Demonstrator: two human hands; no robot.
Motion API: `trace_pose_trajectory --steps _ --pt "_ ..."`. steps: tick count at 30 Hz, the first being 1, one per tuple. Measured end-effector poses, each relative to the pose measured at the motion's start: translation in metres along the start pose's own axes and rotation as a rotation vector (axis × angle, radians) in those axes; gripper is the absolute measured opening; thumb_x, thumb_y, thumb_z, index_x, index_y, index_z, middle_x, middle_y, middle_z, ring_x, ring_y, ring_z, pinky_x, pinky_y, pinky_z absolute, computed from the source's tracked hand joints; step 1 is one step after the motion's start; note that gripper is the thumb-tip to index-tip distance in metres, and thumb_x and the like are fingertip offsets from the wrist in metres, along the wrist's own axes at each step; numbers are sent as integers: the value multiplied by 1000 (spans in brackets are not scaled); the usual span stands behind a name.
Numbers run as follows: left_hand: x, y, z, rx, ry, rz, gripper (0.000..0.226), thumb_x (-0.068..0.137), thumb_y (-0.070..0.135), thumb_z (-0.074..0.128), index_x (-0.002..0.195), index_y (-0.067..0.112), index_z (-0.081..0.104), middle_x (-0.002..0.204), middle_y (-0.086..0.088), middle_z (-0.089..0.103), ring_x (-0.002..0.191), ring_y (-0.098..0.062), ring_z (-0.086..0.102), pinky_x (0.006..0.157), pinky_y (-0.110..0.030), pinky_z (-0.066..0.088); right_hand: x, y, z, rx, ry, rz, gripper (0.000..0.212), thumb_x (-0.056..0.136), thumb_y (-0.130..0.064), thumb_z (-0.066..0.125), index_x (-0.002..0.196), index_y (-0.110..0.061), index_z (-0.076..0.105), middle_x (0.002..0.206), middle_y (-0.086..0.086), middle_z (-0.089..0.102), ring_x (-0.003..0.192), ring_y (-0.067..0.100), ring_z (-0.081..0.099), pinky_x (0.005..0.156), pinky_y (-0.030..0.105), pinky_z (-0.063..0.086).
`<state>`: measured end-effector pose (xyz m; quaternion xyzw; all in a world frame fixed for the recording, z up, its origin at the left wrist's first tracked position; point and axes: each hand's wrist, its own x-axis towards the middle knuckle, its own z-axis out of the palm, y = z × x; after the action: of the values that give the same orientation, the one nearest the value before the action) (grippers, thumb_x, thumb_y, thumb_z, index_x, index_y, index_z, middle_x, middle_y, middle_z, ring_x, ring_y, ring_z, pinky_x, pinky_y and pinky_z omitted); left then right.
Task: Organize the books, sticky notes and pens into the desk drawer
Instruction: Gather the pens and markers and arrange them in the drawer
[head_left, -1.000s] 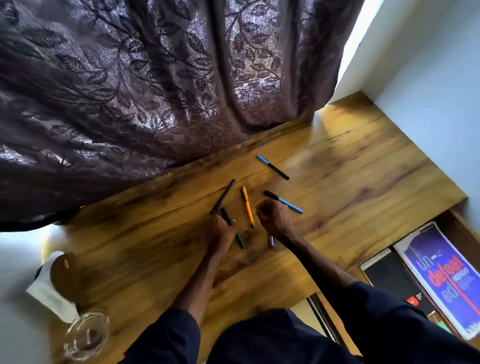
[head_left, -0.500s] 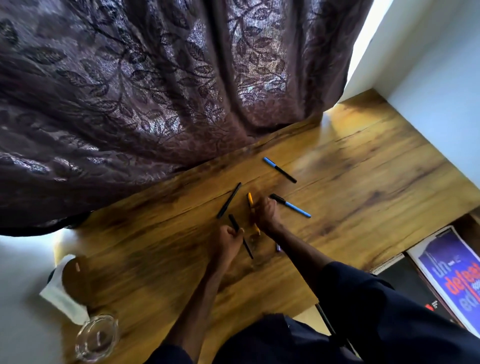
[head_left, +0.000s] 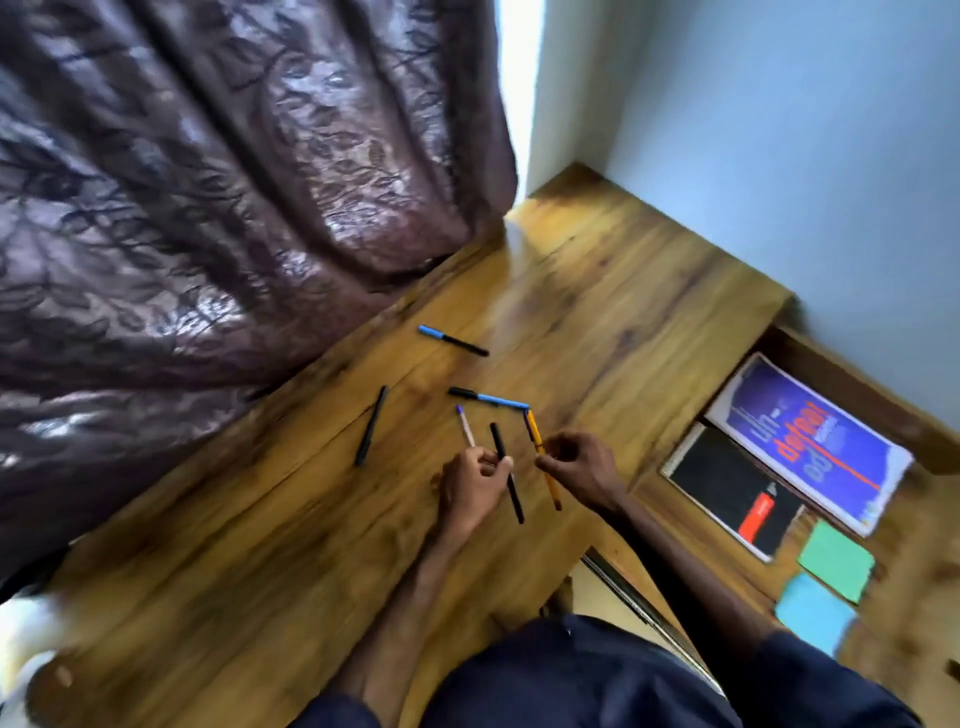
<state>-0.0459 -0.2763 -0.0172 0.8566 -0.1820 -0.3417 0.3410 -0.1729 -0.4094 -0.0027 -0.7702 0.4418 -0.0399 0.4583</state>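
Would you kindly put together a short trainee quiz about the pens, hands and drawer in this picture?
1. True or false: the right hand holds the orange pen.
2. What colours are the sticky notes in the drawer? A: green and blue. B: red and yellow. C: pink and white.
3. How many pens lie on the desk with no hand touching them?
Key: 1 true. 2 A. 3 three: the loose black pen and two blue-and-black pens. The left hand holds a white pen and a second black pen.
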Motion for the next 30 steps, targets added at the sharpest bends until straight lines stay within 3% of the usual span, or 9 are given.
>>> trace_pose_trajectory --steps 4,6,8,11,15,18,23,26,30 --pt "-7 18 52 16 -188 113 36 71 55 71 76 20 66 73 1 76 64 -15 74 64 -41 63 -37 48 -40 244 57 148 18 80 -29 83 96 -22 76 82 -7 75 68 0 65 58 20 51" --pt "-11 27 79 -25 -286 113 45 62 62 70 76 19 66 73 0 76 65 -18 74 66 -45 63 -55 70 -60 328 86 198 14 83 -23 81 95 -20 77 81 -5 76 72 8 68 59 25 56" --pt "-19 39 100 -53 -370 113 43 67 55 76 82 16 70 73 -2 76 65 -20 75 67 -48 63 -69 88 -76 391 117 228 10 83 -19 81 92 -19 78 80 -1 76 74 12 69 62 29 57" --pt "-33 57 130 -37 -435 112 30 80 37 81 90 11 72 78 -4 78 65 -18 76 68 -43 64 -87 111 -98 463 106 269 10 83 -16 81 92 -14 77 81 3 76 72 10 68 62 28 56" --pt "-45 75 167 -78 -486 47 27 81 31 83 80 11 66 80 -13 77 70 -25 77 72 -46 63 -102 132 -118 498 93 282 10 82 -15 81 90 -17 75 81 5 76 71 9 68 61 29 53" --pt "-58 94 191 -109 -528 -7 22 89 18 77 77 8 61 81 -24 75 72 -31 77 66 -38 64 -108 149 -132 495 112 285 11 82 -14 82 88 -17 74 85 9 77 70 11 68 59 27 52" --pt "-63 108 228 -63 -589 -86 27 90 18 75 68 7 64 74 -20 75 69 -30 76 55 -27 59 -107 187 -146 448 172 296 22 72 -12 89 89 -11 75 81 5 77 72 13 73 60 21 54" --pt "-62 113 243 -39 -607 -122 24 89 21 76 72 7 68 74 -17 76 72 -28 77 70 -36 64 -104 208 -150 442 169 313 24 70 -13 90 88 -12 74 82 3 77 76 16 75 69 28 60" --pt "-58 114 252 -58 -688 -212 14 91 16 74 86 3 70 87 -20 76 83 -29 77 83 -43 62 -101 224 -152 441 158 350 23 71 -11 89 88 -13 75 82 0 77 76 12 75 67 24 58"
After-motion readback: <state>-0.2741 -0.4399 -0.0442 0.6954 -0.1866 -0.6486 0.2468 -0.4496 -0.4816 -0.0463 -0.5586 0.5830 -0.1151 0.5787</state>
